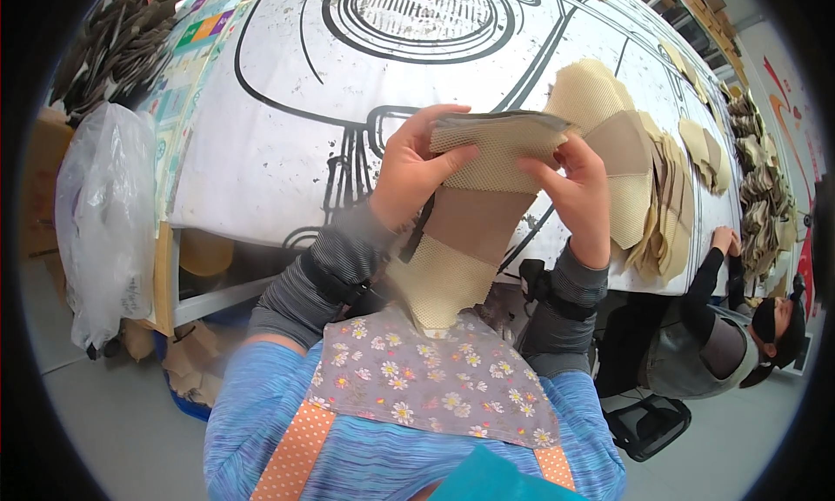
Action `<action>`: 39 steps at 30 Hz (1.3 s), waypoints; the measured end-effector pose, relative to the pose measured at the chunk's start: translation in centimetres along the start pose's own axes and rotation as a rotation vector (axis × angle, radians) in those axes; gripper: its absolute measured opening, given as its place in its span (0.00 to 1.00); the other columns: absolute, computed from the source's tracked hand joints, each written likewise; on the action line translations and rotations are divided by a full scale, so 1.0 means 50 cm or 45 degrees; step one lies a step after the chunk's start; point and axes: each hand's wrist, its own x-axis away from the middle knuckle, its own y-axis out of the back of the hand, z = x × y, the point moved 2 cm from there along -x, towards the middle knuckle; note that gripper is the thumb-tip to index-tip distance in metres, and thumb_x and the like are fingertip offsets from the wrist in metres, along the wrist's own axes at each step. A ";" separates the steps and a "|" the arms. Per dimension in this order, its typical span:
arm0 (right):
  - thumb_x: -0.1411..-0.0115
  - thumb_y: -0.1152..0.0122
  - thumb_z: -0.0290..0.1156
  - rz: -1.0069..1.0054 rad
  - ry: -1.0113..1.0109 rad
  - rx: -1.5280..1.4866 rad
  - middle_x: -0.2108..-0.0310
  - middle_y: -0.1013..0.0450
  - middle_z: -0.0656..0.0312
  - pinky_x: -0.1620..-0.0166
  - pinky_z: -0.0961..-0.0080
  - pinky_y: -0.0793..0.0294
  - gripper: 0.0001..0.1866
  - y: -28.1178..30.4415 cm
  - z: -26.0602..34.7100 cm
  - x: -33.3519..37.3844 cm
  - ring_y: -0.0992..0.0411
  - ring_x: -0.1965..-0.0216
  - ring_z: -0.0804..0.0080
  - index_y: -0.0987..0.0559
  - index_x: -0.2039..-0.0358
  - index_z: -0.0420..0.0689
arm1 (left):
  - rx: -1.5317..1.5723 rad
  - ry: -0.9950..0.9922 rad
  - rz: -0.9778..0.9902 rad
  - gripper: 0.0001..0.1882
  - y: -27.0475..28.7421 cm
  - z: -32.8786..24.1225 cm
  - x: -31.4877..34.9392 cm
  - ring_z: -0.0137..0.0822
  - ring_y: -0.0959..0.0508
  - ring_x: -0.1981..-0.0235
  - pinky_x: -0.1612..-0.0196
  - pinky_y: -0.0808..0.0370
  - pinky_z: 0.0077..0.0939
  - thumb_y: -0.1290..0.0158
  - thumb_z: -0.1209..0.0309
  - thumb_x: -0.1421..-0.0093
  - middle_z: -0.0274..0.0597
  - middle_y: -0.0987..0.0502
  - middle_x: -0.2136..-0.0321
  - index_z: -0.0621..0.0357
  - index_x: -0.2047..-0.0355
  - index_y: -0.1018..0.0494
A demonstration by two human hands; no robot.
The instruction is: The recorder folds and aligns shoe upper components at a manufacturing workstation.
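Fingers of the left hand (410,166) and right hand (578,188) are partly hidden behind a stack of beige-and-taupe mesh-fabric panels (491,157), whose layers cannot be counted. The stack is held at both sides of its upper end, thumbs laid on the near face, over the line-printed table cover (287,166). Whether its blurred lower tip is touched by the daisy-print apron (426,384) cannot be told. Both forearms are bent upward, hands turned inward. Behind the right hand, another mesh panel (619,140) is partly covered.
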 end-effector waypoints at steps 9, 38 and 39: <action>0.35 0.40 0.28 -0.182 0.176 0.053 0.67 0.24 0.68 0.64 0.88 0.34 0.09 -0.054 0.010 -0.002 0.33 0.67 0.86 0.20 0.60 0.35 | 0.182 0.117 -0.010 0.11 0.028 0.006 0.003 0.23 0.23 0.63 0.57 0.25 0.17 0.45 0.74 0.36 0.36 0.20 0.65 0.66 0.55 0.25; 0.45 0.31 0.24 -0.183 0.300 0.240 0.68 0.23 0.65 0.67 0.86 0.30 0.13 -0.105 0.014 -0.015 0.28 0.68 0.83 0.23 0.60 0.37 | -0.115 -0.104 -0.032 0.12 0.031 0.020 0.009 0.23 0.23 0.63 0.59 0.25 0.18 0.40 0.73 0.40 0.35 0.20 0.65 0.62 0.57 0.27; 0.45 0.31 0.24 -0.185 0.299 0.237 0.68 0.23 0.65 0.67 0.86 0.30 0.13 -0.101 0.008 -0.015 0.28 0.68 0.83 0.23 0.60 0.37 | -0.118 -0.103 -0.030 0.12 0.030 0.018 0.009 0.23 0.23 0.63 0.59 0.25 0.18 0.40 0.73 0.40 0.35 0.20 0.65 0.62 0.57 0.27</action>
